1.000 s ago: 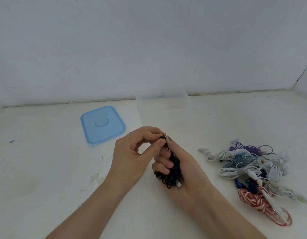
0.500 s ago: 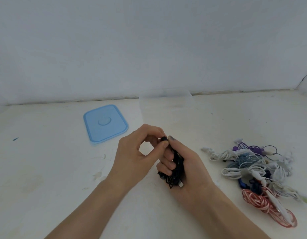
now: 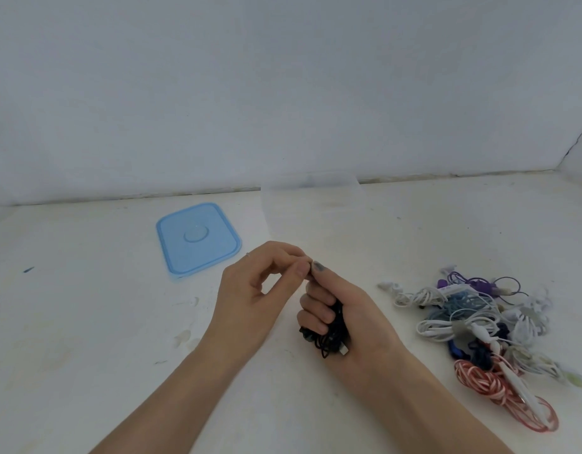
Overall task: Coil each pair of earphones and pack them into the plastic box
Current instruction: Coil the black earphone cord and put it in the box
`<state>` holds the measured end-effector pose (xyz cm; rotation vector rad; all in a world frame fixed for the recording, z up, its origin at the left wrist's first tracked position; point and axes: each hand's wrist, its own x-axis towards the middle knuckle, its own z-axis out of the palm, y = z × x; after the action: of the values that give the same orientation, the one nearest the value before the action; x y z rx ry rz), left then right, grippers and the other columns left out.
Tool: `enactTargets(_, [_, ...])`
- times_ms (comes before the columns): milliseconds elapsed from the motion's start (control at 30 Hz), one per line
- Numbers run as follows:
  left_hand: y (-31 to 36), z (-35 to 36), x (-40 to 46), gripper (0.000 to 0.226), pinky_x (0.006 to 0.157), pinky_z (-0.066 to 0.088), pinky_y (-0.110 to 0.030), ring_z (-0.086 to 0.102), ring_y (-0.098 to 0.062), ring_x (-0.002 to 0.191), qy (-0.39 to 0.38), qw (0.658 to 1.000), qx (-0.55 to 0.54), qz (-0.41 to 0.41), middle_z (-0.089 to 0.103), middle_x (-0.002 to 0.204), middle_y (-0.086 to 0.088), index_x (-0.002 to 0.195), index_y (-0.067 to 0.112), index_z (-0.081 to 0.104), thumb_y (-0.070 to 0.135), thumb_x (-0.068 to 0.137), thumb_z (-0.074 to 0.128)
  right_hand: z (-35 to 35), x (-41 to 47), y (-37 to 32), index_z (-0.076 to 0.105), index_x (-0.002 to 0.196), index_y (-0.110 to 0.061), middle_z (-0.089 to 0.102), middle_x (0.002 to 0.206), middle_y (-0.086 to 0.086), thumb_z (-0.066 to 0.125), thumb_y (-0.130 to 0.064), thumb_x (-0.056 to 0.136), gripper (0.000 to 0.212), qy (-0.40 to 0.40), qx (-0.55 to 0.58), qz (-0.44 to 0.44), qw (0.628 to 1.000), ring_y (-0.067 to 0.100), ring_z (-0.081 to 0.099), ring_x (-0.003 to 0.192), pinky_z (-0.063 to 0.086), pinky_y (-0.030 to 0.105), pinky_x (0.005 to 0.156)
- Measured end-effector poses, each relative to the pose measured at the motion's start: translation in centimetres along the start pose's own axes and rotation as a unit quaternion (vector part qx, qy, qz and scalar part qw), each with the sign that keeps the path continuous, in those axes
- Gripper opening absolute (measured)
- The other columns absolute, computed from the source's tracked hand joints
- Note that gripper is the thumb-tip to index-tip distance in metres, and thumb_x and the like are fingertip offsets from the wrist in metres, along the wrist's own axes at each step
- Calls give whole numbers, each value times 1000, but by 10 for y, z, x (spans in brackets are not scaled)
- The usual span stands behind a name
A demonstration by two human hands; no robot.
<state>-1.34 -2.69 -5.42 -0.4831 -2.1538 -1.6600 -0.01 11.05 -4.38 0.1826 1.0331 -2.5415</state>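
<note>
My right hand [image 3: 345, 309] is closed around a coiled bundle of black earphones [image 3: 328, 339], whose loops and plug hang out below my fingers. My left hand [image 3: 250, 296] pinches the top end of that black cable against my right thumb tip. The clear plastic box [image 3: 310, 204] stands just beyond my hands near the wall, almost see-through and hard to make out. To the right on the table lies a tangled pile of earphones [image 3: 473, 319] in white, blue, purple and dark blue, with a red-and-white striped pair [image 3: 499, 391] nearest me.
The blue lid [image 3: 198, 240] of the box lies flat on the white table, left of the box. A white wall runs along the back, with a corner at the far right. A small blue mark [image 3: 28, 269] shows on the table at the left.
Both hands have stayed together on the black earphones, with my left fingers shifting slightly at the top of the coil. The camera view has drifted a little.
</note>
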Motion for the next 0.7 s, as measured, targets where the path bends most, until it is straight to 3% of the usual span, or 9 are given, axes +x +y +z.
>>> enactTargets(133, [0,1,1,11,83,54,-28,70,-24,90,-7,1000,-22,-7,72,96,1,85,17,69,8,88,73,-2,1,1,60,65,-17,26,61,-5,59,-21,96,32,4,3,3,1000,10,19,51,22,22,45])
enactTargets(233, [1,-1,2,9,82,52,-27,68,-23,87,-20,1000,12,12,72,96,4,84,16,68,8,86,73,-3,1,2,50,71,-17,25,62,-5,60,-22,96,28,8,-9,-1,1000,10,21,50,25,22,44])
enactTargets(433, [3,-3,2,13,78,46,-13,66,-14,77,-3,994,87,68,72,93,11,82,15,68,4,81,75,-5,1,5,47,76,-16,24,62,-5,60,-22,96,24,-1,-27,-5,1000,10,19,50,22,24,47])
enactTargets(700, [7,-5,1,26,77,48,-15,66,-14,76,11,995,83,63,72,90,13,82,24,65,0,78,74,-3,-1,4,52,79,-15,23,59,-6,56,-19,96,18,-21,-4,4,1000,10,15,50,19,23,46])
